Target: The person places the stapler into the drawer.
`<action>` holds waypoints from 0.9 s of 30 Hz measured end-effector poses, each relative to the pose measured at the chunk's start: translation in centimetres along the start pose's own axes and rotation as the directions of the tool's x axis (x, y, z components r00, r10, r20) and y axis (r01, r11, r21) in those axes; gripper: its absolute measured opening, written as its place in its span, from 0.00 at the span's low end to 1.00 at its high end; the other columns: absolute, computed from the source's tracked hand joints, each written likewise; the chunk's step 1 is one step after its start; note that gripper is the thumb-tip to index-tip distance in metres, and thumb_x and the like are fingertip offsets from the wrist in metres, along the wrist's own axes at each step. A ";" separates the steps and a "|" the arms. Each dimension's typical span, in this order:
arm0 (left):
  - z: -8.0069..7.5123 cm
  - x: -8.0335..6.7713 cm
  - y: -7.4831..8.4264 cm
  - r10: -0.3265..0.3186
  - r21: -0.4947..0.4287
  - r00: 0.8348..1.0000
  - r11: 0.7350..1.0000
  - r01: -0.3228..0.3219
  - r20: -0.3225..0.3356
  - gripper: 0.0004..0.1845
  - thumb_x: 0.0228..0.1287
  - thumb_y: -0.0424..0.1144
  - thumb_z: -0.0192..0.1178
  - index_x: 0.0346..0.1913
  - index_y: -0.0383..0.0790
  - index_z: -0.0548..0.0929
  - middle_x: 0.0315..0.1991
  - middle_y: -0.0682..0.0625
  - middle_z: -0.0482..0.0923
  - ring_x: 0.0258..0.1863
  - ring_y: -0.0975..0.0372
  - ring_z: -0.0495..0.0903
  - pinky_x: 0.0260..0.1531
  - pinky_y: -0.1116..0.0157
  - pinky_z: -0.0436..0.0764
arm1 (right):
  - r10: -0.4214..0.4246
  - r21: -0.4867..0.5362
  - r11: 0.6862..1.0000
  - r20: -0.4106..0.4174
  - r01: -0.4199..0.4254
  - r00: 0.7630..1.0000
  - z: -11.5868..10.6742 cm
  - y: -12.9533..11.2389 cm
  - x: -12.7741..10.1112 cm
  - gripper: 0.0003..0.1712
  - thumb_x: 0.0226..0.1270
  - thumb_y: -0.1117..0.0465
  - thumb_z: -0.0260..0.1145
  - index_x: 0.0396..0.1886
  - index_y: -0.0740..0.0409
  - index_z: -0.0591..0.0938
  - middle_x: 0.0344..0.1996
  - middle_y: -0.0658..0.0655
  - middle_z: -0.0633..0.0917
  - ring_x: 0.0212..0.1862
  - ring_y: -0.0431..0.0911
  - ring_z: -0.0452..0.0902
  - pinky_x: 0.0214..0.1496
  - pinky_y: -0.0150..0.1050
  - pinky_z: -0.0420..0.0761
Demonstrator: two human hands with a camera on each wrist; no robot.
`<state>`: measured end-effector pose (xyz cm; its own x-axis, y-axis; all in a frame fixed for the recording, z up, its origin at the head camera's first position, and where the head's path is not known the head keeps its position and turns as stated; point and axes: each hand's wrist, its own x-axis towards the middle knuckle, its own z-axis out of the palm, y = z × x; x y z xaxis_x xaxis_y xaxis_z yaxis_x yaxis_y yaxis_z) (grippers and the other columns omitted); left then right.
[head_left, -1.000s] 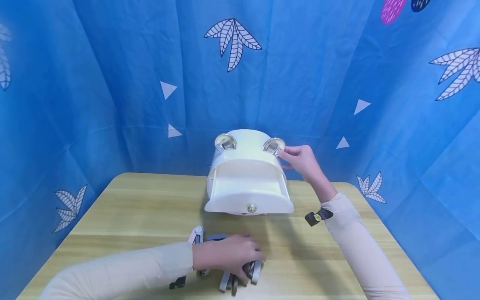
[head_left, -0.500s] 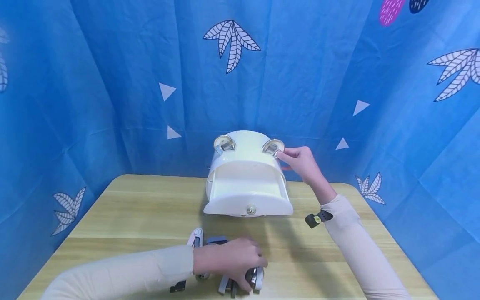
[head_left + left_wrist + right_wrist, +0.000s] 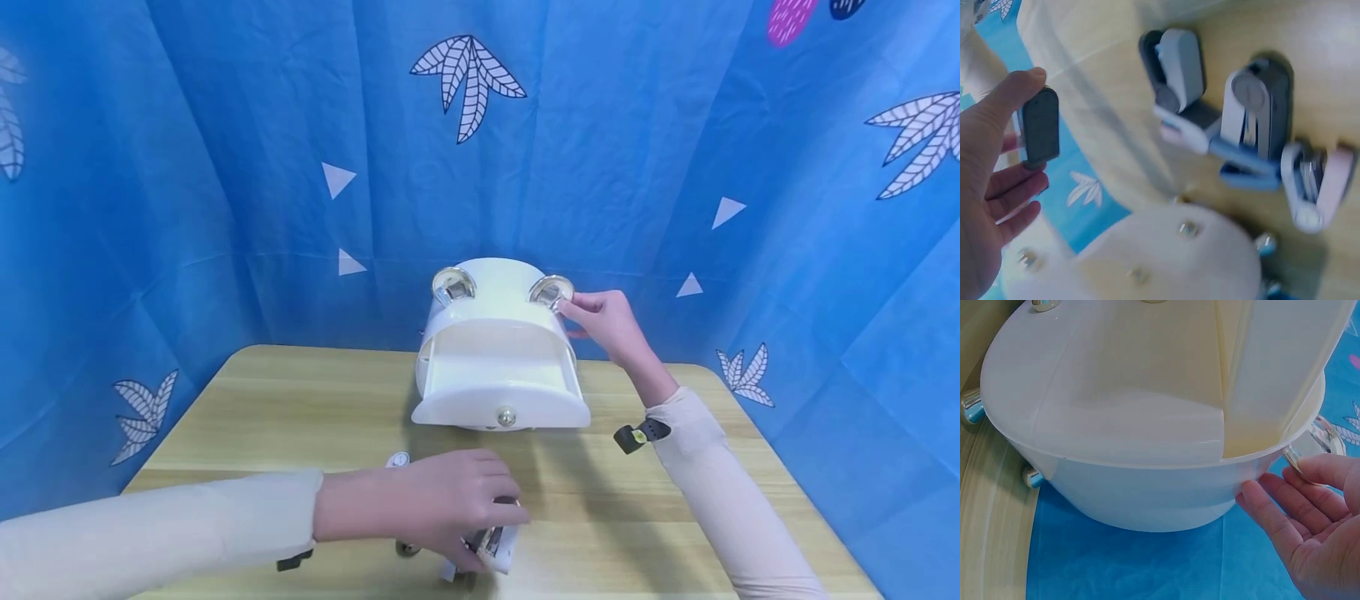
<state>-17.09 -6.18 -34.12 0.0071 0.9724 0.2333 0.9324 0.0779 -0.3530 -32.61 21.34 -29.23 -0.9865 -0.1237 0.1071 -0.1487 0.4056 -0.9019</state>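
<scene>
Two hands work here: your left hand [image 3: 427,508] pinches a small dark grey clip [image 3: 1040,127], your right hand's [image 3: 611,325] relaxed fingers [image 3: 1272,509] touch the glossy white box [image 3: 498,350].

A white plastic drawer box with gold knobs [image 3: 498,358] stands at the far middle of the light wooden table [image 3: 247,417], its open drawer jutting toward the near edge. Bare tabletop lies open to the left and right of it. Blue leaf-print cloth [image 3: 225,167] closes off the far side and both flanks.
</scene>
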 end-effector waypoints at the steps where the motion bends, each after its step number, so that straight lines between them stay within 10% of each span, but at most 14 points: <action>1: -0.8 -0.1 -0.1 0.007 0.016 1.000 1.000 -0.007 -0.014 0.32 0.54 0.68 0.69 0.55 0.50 0.82 0.45 0.58 0.83 0.46 0.67 0.81 0.58 0.70 0.78 | 0.003 0.001 1.000 -0.002 -0.003 1.000 -0.1 -0.1 0.0 0.23 0.73 0.56 0.67 0.61 0.63 0.83 0.59 0.65 0.84 0.65 0.59 0.78 0.52 0.48 0.87; 7: -4.4 -0.3 -1.3 -0.007 -0.014 0.986 1.000 0.005 -0.168 0.31 0.53 0.63 0.72 0.54 0.46 0.82 0.44 0.55 0.83 0.45 0.65 0.82 0.54 0.70 0.81 | 0.012 -0.001 1.000 -0.008 -0.012 1.000 -0.4 -0.3 -0.1 0.23 0.73 0.55 0.67 0.62 0.63 0.83 0.60 0.64 0.83 0.64 0.56 0.78 0.54 0.51 0.86; 15: -9.5 -0.3 -5.1 -0.166 -0.080 0.908 0.986 0.147 -0.385 0.34 0.46 0.57 0.80 0.54 0.41 0.85 0.45 0.49 0.87 0.45 0.60 0.86 0.50 0.64 0.86 | 0.015 -0.004 1.000 -0.005 -0.015 1.000 -0.3 -0.2 -0.2 0.24 0.73 0.55 0.67 0.63 0.63 0.82 0.61 0.66 0.83 0.65 0.57 0.78 0.54 0.50 0.86; 22: -11.8 -1.5 -8.8 -0.444 -0.137 0.835 0.896 0.424 -0.323 0.37 0.42 0.53 0.84 0.56 0.41 0.87 0.50 0.46 0.88 0.50 0.55 0.86 0.49 0.58 0.88 | 0.004 -0.011 1.000 -0.001 -0.004 1.000 -0.3 -0.1 -0.6 0.24 0.74 0.54 0.67 0.63 0.62 0.82 0.60 0.65 0.83 0.64 0.57 0.79 0.54 0.49 0.86; 27: -10.6 -2.1 -10.3 -0.518 -0.142 0.829 0.855 0.498 -0.213 0.35 0.45 0.53 0.82 0.57 0.43 0.86 0.52 0.46 0.87 0.50 0.54 0.86 0.47 0.57 0.88 | -0.005 -0.012 1.000 0.005 0.005 1.000 -0.2 -0.2 -0.6 0.25 0.73 0.54 0.67 0.63 0.62 0.81 0.61 0.65 0.83 0.64 0.57 0.79 0.53 0.49 0.86</action>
<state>-22.90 -11.32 -21.33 -0.3999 0.7185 0.5691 0.8523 0.5199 -0.0574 -31.96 21.49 -29.09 -0.9854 -0.1300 0.1098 -0.1548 0.4161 -0.8960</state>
